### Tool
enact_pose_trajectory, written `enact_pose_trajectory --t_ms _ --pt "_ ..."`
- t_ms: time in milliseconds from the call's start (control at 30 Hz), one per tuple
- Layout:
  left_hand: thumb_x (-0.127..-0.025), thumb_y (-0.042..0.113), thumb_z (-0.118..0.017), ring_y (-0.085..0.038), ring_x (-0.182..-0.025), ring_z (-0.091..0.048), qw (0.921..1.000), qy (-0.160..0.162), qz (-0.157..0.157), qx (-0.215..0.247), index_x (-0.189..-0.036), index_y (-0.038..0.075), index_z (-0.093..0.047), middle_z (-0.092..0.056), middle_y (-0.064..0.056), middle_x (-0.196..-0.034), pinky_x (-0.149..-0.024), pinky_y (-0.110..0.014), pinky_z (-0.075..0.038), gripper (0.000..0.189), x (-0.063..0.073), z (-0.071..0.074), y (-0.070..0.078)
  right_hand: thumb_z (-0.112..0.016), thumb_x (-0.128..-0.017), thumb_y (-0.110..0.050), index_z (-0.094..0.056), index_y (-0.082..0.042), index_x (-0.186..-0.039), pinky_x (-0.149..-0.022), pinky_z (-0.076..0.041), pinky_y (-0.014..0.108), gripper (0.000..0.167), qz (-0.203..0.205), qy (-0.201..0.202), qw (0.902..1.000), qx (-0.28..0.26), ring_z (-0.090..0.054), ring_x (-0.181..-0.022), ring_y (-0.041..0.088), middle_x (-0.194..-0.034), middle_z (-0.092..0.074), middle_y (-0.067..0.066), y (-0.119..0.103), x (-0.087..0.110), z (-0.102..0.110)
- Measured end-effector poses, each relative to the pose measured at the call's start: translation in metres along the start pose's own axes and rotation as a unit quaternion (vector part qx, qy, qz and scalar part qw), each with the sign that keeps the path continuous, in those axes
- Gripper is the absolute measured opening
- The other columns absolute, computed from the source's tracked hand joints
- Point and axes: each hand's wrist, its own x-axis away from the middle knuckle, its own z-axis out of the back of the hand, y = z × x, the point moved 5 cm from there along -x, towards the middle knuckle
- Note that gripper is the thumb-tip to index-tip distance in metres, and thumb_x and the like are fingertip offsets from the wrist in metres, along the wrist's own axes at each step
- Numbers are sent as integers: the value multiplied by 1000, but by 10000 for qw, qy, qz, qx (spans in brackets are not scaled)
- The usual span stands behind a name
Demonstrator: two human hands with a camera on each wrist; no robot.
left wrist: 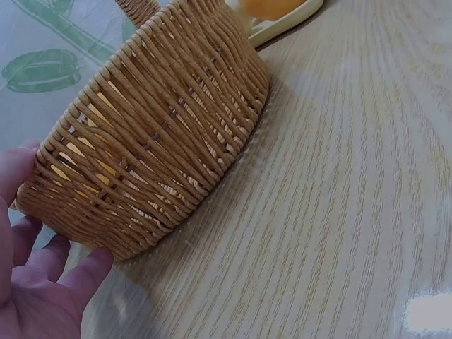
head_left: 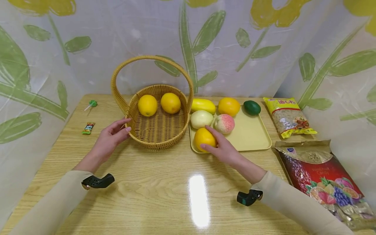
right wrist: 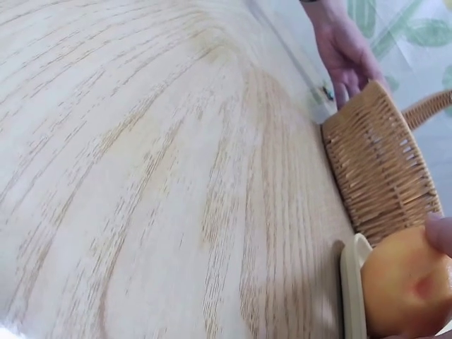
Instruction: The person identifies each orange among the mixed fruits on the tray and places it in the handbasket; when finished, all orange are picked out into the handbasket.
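Observation:
A wicker basket (head_left: 158, 142) with a tall handle stands on the wooden table and holds two yellow-orange fruits (head_left: 147, 105) (head_left: 170, 102). My left hand (head_left: 113, 133) rests against the basket's left wall, fingers nearly straight; the left wrist view shows these fingers (left wrist: 42, 265) by the woven side (left wrist: 162, 141). My right hand (head_left: 223, 148) grips an orange (head_left: 202, 137) at the front left corner of a pale yellow tray (head_left: 252, 137). In the right wrist view the orange (right wrist: 402, 289) sits on the tray's edge (right wrist: 353, 282), next to the basket (right wrist: 381, 169).
The tray also carries a peach (head_left: 224, 123), a pale fruit (head_left: 201, 119), a yellow mango (head_left: 203, 105), another orange (head_left: 228, 106) and a green avocado (head_left: 252, 107). Two snack bags (head_left: 289, 116) (head_left: 320, 173) lie at the right. A lollipop (head_left: 92, 103) and a candy (head_left: 88, 128) lie at the left.

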Motion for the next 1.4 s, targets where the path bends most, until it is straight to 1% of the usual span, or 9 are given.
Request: enact_pose_trajectory --t_ms 467,567,733,867,1033,1100,1200,1300,1400 --pt "-99 27 -60 -30 -147 -17 10000 60 22 61 -148 6 -41 -14 -12 -162 -95 -17 -48 57 1 2 -3 -66 -94 -39 -26 -29 -156 -112 -35 46 75 -218 22 9997 -70 -41 -133 27 -154 -34 6 -2 -1 -3" --pt "-99 26 -60 -30 -147 -17 10000 39 1 77 -148 6 -41 -13 -12 -163 -96 -19 -47 56 2 2 -4 -67 -94 -38 -27 -29 -156 -111 -36 46 74 -156 -9 9997 -169 -41 -133 27 -154 -33 7 -7 1 1" --pt "-99 26 -59 -31 -147 -15 10000 36 -11 59 -148 6 -40 -11 -12 -163 -96 -18 -47 56 3 3 -4 -66 -95 -34 -28 -27 -155 -103 -45 45 72 174 -92 9995 -265 -48 -124 28 -146 -41 7 -30 0 12" --pt "-99 26 -59 -31 -147 -17 10000 33 -9 68 -148 5 -39 -11 -12 -163 -95 -18 -48 57 1 2 -4 -65 -96 -31 -27 -25 -156 -101 -47 44 71 462 -159 9987 -170 -50 -120 27 -142 -44 8 -55 -5 22" --pt "-99 25 -60 -30 -146 -20 9999 19 -17 132 -148 5 -40 -12 -13 -163 -97 -21 -47 57 0 1 -3 -65 -95 -38 -30 -31 -154 -100 -47 41 69 787 -228 9957 427 -51 -121 23 -147 -43 4 -88 -20 31" --pt "-99 26 -60 -30 -146 -19 9999 27 -13 102 -148 5 -40 -13 -13 -163 -97 -21 -47 57 0 1 -2 -65 -94 -43 -31 -36 -153 -99 -48 38 69 951 -373 9923 699 -51 -120 19 -150 -40 -3 -102 -28 30" --pt "-99 26 -60 -32 -146 -19 9999 20 -24 96 -148 4 -39 -13 -13 -162 -97 -21 -47 57 0 2 -1 -64 -94 -43 -31 -33 -154 -97 -47 34 69 1365 -731 9837 910 -52 -116 14 -151 -38 -7 -125 -42 21" --pt "-99 25 -59 -33 -146 -19 10000 -3 -55 68 -148 4 -39 -13 -14 -162 -96 -21 -48 57 -1 2 0 -65 -94 -40 -34 -27 -154 -95 -45 31 69 1884 -962 9675 1388 -51 -113 14 -146 -45 -2 -146 -58 7" --pt "-99 25 -59 -33 -146 -20 10000 -26 -66 35 -149 5 -38 -13 -13 -163 -96 -21 -48 57 -2 1 1 -66 -94 -38 -36 -20 -153 -96 -42 30 69 2362 -1177 9453 1918 -49 -116 16 -142 -49 2 -161 -77 -11"
